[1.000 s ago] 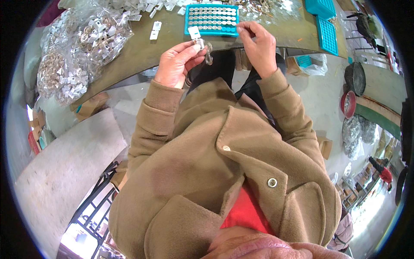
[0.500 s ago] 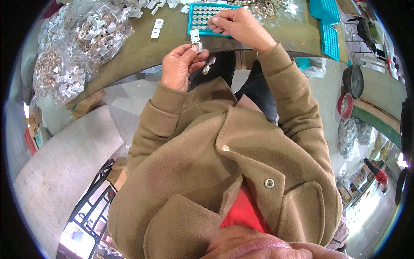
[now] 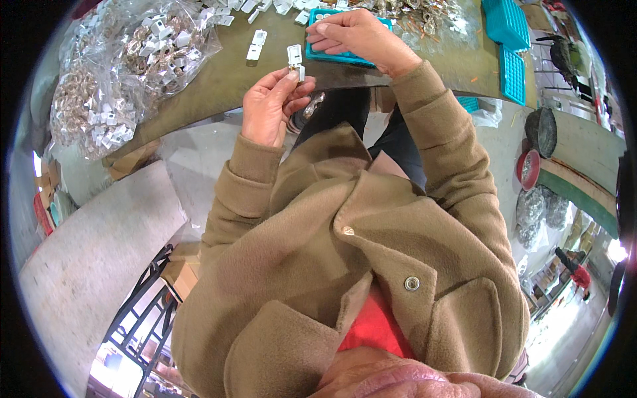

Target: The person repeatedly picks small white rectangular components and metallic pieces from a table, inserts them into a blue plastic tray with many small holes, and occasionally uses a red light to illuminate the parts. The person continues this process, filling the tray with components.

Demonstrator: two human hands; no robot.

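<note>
My left hand (image 3: 269, 106) is closed, pinching a small white hinged plastic case (image 3: 294, 56), which stands opened up between thumb and fingers. A shiny metal piece (image 3: 315, 105) hangs below those fingers. Over the left part of a teal tray (image 3: 342, 58) is my right hand (image 3: 348, 38), thumb and fingers pressed together. Whatever they may hold is too small to make out. Small round silvery discs (image 3: 323, 16) show in the tray, mostly covered by that hand. Left of the tray, another opened white case (image 3: 256, 45) lies on the table.
A clear plastic bag (image 3: 133, 73) full of white cases and metal parts lies at the table's left. Loose metal pieces (image 3: 424, 16) are heaped at the back right. Stacked teal trays (image 3: 505, 26) stand at the right edge, with another teal tray (image 3: 513, 74) beside them.
The view has shifted, so the table's things sit farther right. Relative to the tray, my right hand has moved left, and my left hand with the white case has drawn slightly away.
</note>
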